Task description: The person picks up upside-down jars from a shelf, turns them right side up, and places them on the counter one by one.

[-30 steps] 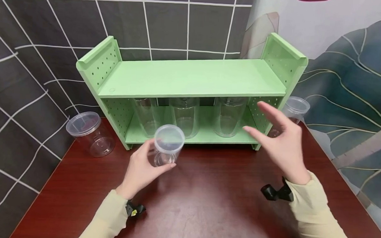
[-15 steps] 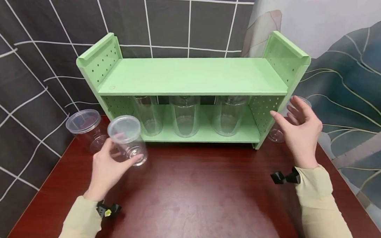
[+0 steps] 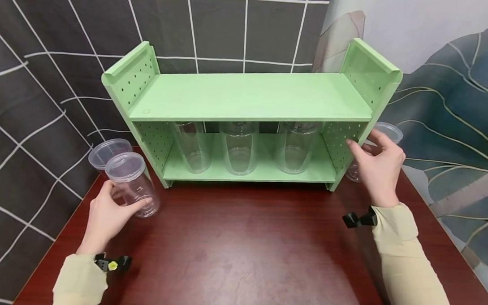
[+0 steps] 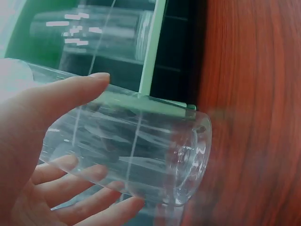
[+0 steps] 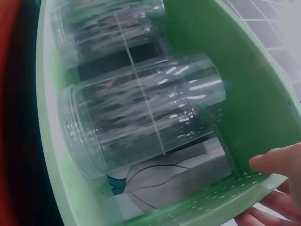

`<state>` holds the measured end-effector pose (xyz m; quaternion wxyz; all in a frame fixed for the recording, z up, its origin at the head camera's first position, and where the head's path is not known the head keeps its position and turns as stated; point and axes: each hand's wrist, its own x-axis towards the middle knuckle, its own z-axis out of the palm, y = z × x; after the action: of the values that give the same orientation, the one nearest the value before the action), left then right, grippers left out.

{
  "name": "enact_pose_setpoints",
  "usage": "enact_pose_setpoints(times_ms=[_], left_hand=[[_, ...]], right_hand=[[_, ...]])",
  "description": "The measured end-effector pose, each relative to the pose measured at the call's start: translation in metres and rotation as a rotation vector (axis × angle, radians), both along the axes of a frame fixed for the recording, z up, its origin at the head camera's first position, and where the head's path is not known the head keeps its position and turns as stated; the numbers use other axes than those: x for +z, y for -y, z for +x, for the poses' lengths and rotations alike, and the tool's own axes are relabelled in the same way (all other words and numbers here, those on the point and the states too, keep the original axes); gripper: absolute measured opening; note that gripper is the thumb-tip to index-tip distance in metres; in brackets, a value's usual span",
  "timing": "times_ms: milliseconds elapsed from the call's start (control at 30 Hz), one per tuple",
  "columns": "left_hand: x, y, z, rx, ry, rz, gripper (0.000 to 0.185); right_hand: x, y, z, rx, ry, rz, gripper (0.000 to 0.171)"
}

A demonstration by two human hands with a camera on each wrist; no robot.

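Note:
My left hand (image 3: 106,213) holds a clear lidded plastic jar (image 3: 137,184) upright, thumb on one side and fingers on the other. In the left wrist view the jar (image 4: 155,146) lies across the picture, its ridged base toward the red-brown table. Another clear jar (image 3: 108,150) stands behind it, partly hidden. My right hand (image 3: 380,168) is at the right side panel of a green metal shelf (image 3: 250,96). The right wrist view shows its thumb (image 5: 270,160) inside the panel and its fingers outside, gripping the edge. A lidded jar (image 3: 390,130) behind this hand is partly covered.
Three clear jars stand on the lower level of the shelf: a left jar (image 3: 193,150), a middle jar (image 3: 239,152) and a right jar (image 3: 295,152). The red-brown table (image 3: 240,251) runs in front. A dark tiled backdrop (image 3: 220,35) rises behind the shelf.
My left hand has carried its jar leftward from before the shelf to beside the far-left jar. My right hand has gone right and down, then slightly left onto the side panel.

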<state>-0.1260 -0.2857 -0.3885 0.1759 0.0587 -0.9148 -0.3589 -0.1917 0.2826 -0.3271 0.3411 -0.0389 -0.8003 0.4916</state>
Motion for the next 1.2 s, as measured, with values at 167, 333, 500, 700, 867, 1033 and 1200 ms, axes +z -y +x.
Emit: enact_pose_setpoints(times_ms=[167,333,500,700,867,1033,1200], left_hand=[[-0.004,0.009,-0.003,0.044,0.039,0.020,0.075],[-0.009,0.010,-0.010,0.097,0.044,0.064,0.074],[-0.016,0.007,-0.021,0.149,0.006,0.099,0.073],[-0.021,0.000,-0.037,0.226,-0.025,0.163,0.083],[-0.024,-0.009,-0.048,0.279,-0.062,0.215,0.085],[-0.028,-0.018,-0.057,0.297,-0.151,0.214,0.074],[-0.028,-0.020,-0.059,0.286,-0.163,0.243,0.069]], right_hand=[[0.000,0.000,-0.002,-0.028,-0.008,0.029,0.039],[-0.001,0.001,-0.004,-0.031,-0.022,0.032,0.039],[-0.002,0.001,-0.005,-0.039,-0.022,0.041,0.039],[0.001,0.005,-0.002,-0.058,-0.012,0.053,0.038],[0.004,0.008,0.001,-0.058,-0.021,0.059,0.037],[0.001,0.006,-0.001,-0.063,-0.021,0.061,0.037],[-0.002,0.003,-0.004,-0.060,-0.026,0.074,0.038]])
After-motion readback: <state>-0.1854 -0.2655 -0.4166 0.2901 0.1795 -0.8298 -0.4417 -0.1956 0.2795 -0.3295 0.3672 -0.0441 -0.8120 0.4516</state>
